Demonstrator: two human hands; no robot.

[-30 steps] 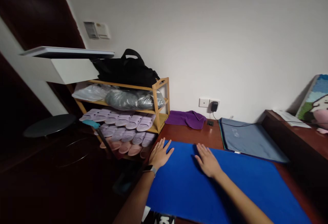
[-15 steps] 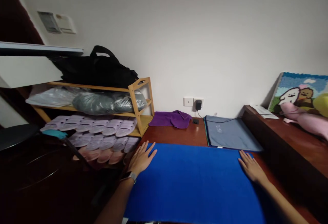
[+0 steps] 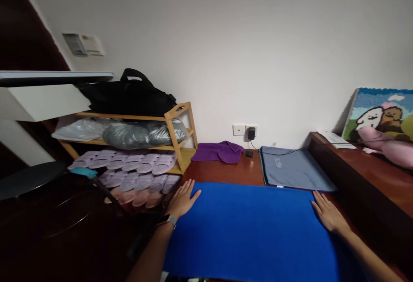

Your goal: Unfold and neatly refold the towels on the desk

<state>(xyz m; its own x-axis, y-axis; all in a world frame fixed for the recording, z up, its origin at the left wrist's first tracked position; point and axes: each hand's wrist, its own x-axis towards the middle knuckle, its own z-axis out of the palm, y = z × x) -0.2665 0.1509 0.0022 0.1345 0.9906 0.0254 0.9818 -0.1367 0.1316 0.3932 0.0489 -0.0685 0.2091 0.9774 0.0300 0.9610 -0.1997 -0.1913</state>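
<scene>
Left hand [image 3: 181, 201] and right hand [image 3: 329, 216] lay open, gripping nothing, at the 2 far corners of the blue cloth [image 3: 251, 230] on the bench [image 3: 222, 173]; light, even outward pressure seemed best against creases.

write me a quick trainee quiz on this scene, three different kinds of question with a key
1. True or false: the watch is on the right wrist.
2. Which thing sits on top of the rack?
a) slippers
b) black bag
c) pink toy
3. Fill in the colour: the left hand and right hand lie at opposite edges of the ____ cloth.

Key: 1 false; 2 b; 3 blue
</scene>
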